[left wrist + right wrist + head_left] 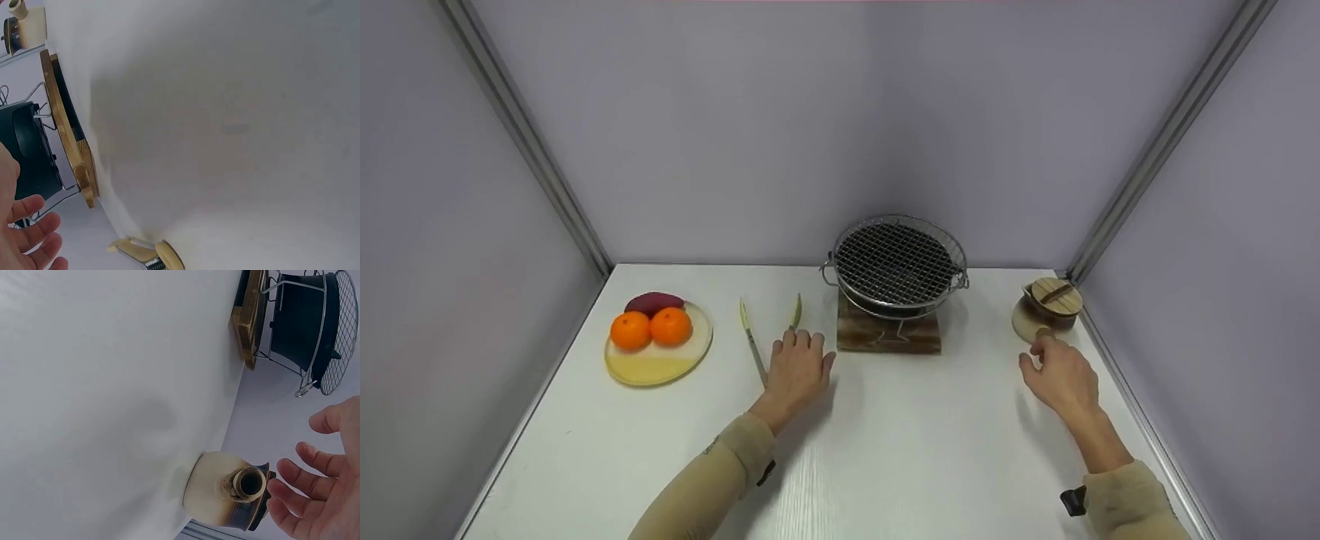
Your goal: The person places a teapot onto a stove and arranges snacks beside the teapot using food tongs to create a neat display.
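My left hand (pixel 796 367) is over a pair of tongs (pixel 754 346) with pale yellow tips, hiding part of them. Its fingers are loosely bent and hold nothing in the left wrist view, where the tongs' tips (pixel 135 247) show beyond them. At the right, my right hand (pixel 1063 373) is beside a cream and brown side-handled teapot (pixel 1024 321) with a wooden lid (pixel 1046 291). In the right wrist view its hollow handle (pixel 249 484) points toward the camera, and my relaxed fingers (pixel 306 481) are spread near it with nothing between them.
A round grill (pixel 896 262) with a wire mesh top stands on a wooden base (pixel 889 337) at the back middle. On the left, a round plate (pixel 652 371) holds two oranges (pixel 670 326) and a purple sweet potato (pixel 652 302). Walls enclose the white table (pixel 930 442).
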Tool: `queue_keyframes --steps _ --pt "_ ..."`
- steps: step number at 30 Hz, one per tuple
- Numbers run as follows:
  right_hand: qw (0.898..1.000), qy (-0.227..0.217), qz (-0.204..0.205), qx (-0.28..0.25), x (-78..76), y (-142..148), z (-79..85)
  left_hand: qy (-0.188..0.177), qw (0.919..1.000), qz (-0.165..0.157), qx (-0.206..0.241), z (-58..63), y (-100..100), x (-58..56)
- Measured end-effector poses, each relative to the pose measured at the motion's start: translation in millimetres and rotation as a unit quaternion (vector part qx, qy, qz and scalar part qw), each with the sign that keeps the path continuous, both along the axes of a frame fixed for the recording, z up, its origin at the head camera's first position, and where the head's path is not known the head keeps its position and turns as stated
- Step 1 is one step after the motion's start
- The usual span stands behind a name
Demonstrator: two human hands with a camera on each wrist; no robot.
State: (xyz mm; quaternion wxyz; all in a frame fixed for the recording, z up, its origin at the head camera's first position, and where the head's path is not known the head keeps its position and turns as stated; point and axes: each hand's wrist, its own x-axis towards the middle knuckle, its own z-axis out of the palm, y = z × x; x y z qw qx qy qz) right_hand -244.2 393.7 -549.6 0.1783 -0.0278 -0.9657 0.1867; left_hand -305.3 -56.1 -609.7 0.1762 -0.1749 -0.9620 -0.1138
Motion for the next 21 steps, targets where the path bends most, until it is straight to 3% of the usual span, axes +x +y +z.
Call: queue_keyframes --steps 3,14,21 --pt "1.000 0.003 -0.005 0.000 -0.3 4 -2.0 -0.002 1.0000 -0.004 -0.002 -3.0 4 -1.4" --pt "1.000 -0.010 -0.019 0.001 -1.6 19 -7.3 0.044 0.9988 0.001 -0.021 -13.9 19 -7.7" --pt "0.999 -0.018 -0.039 -0.002 -5.1 24 -7.9 0.010 0.9993 0.006 -0.035 -16.0 23 -13.4"
